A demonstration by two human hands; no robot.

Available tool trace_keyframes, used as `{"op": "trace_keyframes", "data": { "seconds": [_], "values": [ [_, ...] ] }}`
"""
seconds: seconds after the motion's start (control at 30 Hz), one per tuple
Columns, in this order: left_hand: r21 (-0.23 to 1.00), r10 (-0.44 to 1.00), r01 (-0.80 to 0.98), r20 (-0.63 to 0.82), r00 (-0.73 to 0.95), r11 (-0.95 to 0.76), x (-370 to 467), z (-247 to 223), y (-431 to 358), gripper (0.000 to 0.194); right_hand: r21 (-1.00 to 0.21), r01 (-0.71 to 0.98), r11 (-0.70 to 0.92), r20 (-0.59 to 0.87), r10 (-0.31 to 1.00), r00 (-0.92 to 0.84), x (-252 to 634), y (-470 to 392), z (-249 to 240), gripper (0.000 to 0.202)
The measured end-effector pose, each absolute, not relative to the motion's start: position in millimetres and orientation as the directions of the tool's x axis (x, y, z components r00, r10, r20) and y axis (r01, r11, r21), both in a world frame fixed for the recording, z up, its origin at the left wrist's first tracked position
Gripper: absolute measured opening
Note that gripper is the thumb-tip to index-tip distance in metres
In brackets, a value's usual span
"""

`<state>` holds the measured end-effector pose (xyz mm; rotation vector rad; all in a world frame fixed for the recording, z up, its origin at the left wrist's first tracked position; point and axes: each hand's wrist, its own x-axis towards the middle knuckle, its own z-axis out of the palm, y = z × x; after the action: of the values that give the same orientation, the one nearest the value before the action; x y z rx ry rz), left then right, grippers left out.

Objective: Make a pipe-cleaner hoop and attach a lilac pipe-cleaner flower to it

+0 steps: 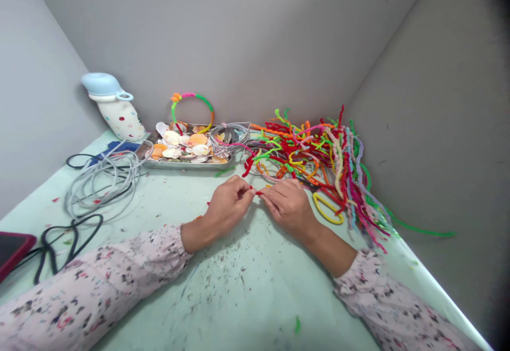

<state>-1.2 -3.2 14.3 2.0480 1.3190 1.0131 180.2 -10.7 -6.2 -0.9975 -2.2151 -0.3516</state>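
Note:
Between my two hands, over the middle of the table, is a short red pipe cleaner (pixel 258 193). My left hand (pixel 230 202) is closed, pinching one end of it with thumb and forefinger. Opposite, my right hand (pixel 290 206) pinches the other end, its fingers pressed together. Only a little red shows in the gap; the rest is hidden by my fingers. Just beyond my right hand lies a tangled heap of many-coloured pipe cleaners (pixel 338 152), with a yellow loop (pixel 327 208) at its near edge.
A metal tray (pixel 187 165) of seashells stands at the back, a multicoloured ring (pixel 205 101) upright in it. Left are a bottle (pixel 119 114), coiled grey cable (pixel 99 186), black cord (pixel 75 229) and a red-edged device (pixel 16 250). Walls border the pale green table (pixel 247 298).

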Motion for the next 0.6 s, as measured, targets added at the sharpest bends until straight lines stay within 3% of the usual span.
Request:
{"op": "trace_keyframes", "data": {
  "seconds": [0.3,0.47,0.6],
  "values": [
    [0.934,0.983,0.341,0.046,0.179,-0.106,0.7,12.4,-1.1,0.021,-0.002,0.745,0.668,0.682,0.545,-0.487,180.1,-11.6,-5.9,0.016],
    [0.972,0.980,0.224,-0.108,0.167,0.069,2.1,10.3,0.5,0.017,0.024,0.741,0.671,0.686,0.528,-0.501,179.9,-11.7,-6.7,0.014],
    [0.978,0.973,0.188,-0.128,0.191,0.091,2.1,8.5,0.4,0.020,0.011,0.744,0.668,0.683,0.539,-0.494,181.5,-11.0,-8.2,0.015]
  ]
}}
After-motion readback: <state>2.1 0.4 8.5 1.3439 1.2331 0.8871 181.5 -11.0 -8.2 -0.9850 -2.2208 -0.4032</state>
